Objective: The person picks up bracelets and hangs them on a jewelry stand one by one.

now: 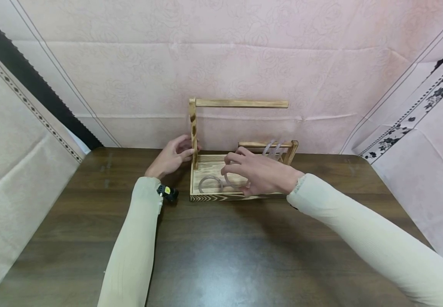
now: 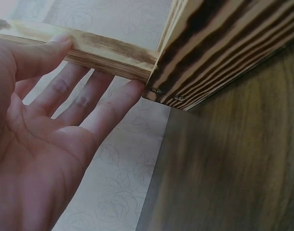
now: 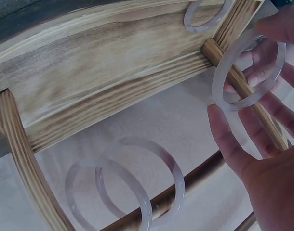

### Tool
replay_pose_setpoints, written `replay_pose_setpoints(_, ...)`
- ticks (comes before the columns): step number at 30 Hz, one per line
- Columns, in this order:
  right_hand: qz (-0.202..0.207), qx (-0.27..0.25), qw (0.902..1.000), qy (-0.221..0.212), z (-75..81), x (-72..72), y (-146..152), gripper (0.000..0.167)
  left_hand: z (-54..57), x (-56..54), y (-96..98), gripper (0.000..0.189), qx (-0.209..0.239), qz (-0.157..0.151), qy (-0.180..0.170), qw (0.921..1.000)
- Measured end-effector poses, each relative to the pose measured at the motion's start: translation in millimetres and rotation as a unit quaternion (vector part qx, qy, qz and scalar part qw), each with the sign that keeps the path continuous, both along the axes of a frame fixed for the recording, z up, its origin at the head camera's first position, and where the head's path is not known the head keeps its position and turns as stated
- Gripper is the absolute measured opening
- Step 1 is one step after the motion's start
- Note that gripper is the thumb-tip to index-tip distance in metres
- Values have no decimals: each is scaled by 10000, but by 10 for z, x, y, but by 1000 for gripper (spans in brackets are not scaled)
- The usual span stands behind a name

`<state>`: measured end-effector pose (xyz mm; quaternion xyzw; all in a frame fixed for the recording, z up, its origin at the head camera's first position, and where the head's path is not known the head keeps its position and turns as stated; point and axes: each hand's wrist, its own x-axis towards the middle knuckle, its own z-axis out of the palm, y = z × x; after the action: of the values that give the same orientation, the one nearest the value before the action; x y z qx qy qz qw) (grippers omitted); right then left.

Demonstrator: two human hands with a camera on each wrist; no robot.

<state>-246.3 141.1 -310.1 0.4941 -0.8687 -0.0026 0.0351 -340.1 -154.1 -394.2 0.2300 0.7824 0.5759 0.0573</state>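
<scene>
A wooden stand has a shallow tray (image 1: 214, 198), a tall post (image 1: 194, 132) at the left and a short post (image 1: 291, 152) at the right, each bearing a rod. My left hand (image 1: 171, 157) holds the tall post near its foot, thumb on one face and fingers behind. Over the tray, my right hand (image 1: 261, 172) pinches a clear, pale bangle (image 3: 219, 79) between thumb and fingertips. Another bangle (image 3: 200, 28) lies in the tray at the left. Two more bangles (image 3: 178, 183) hang on the lower rod (image 1: 252, 144), partly behind my right hand in the head view.
The upper rod (image 1: 240, 103) reaches rightward from the tall post, its right end free. Behind the stand hangs a pale patterned cloth (image 1: 221, 64), close to the brown table's (image 1: 221, 247) back edge. A small black device (image 1: 169, 194) is at my left wrist.
</scene>
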Motion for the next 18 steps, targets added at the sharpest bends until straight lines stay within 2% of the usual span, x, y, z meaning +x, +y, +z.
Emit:
replay_pose_setpoints(5,10,-126,9999,-48,40,14,38,57,-1,5,-2,39,-3,10,-3,10000)
replay_pose_setpoints(11,-8,-182,9998,110,66,17,97,48,-6,0,-10,40,-22,16,16,10000)
replay_pose_setpoints(18,151,-411,9985,325,103,18,160,48,-7,0,-7,40,40,-11,-57,10000)
